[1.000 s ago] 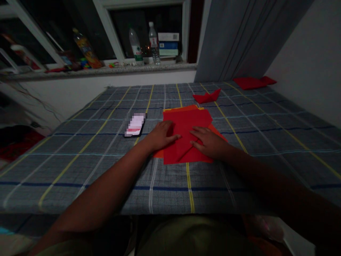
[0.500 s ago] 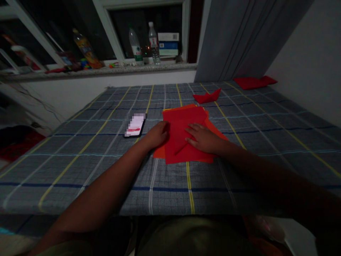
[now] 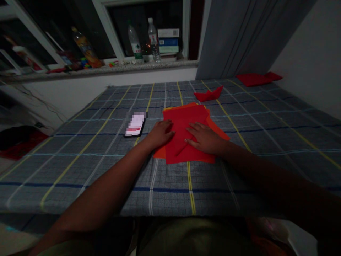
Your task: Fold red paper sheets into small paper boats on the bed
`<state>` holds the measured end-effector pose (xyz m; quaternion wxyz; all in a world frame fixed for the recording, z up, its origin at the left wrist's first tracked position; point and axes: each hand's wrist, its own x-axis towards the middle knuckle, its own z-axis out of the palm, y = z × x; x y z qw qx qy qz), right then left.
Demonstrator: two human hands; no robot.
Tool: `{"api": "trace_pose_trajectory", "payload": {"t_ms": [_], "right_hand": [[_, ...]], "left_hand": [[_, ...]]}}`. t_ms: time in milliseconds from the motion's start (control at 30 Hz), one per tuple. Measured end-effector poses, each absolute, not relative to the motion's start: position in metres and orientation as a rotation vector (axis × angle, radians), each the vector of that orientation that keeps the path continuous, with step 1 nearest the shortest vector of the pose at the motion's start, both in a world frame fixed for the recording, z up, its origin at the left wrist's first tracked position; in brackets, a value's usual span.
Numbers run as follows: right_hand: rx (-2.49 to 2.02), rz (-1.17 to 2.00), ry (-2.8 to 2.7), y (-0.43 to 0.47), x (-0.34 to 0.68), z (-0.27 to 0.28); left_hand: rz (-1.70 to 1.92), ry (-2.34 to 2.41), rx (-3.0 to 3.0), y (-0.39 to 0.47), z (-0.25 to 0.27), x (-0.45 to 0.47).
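Observation:
A red sheet of paper [image 3: 178,122] lies over orange paper [image 3: 220,131], whose corners stick out on both sides. My left hand [image 3: 161,133] rests on the red sheet's left edge with fingers stretched out and thumb apart. On the right half of the sheet my right hand [image 3: 204,138] lies flat, fingers spread. A dark slanting line, perhaps a fold or a shadow, runs out below my right thumb. Behind the paper stands a folded red paper boat [image 3: 209,94].
A phone [image 3: 135,124] with a lit screen lies left of the paper on the checked cloth [image 3: 106,177]. Red folded pieces [image 3: 254,79] lie at the far right corner. Bottles [image 3: 153,41] and stacked boxes [image 3: 168,42] line the windowsill.
My left hand has opened its fingers and moved slightly right onto the red sheet. My right hand stays almost in place.

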<state>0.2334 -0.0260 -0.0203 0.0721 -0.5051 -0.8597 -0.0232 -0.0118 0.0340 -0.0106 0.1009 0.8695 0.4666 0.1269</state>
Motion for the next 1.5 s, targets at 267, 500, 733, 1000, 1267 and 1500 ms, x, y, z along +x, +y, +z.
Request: {"api": "trace_pose_trajectory", "payload": {"t_ms": [267, 500, 733, 1000, 1267, 1500], "right_hand": [[-1.509, -0.077, -2.578, -0.025, 0.235, -0.023], [-1.512, -0.061, -2.582, -0.026, 0.234, -0.022], [-1.488, -0.082, -2.580, -0.026, 0.235, -0.022], [-1.370, -0.061, -2.659, -0.035, 0.226, -0.018], [-1.285, -0.006, -2.689, -0.056, 0.207, -0.018], [-1.280, 0.015, -2.683, -0.060, 0.204, -0.015]], "left_hand": [[0.414, 1.407, 2.644, 0.033, -0.014, -0.012], [0.296, 1.351, 2.734, 0.028, -0.009, -0.010], [0.204, 1.364, 2.702, 0.030, -0.008, -0.010], [0.141, 1.363, 2.698, 0.031, -0.008, -0.008], [0.182, 1.363, 2.657, 0.032, -0.008, -0.008], [0.166, 1.374, 2.667, 0.030, -0.005, -0.006]]}}
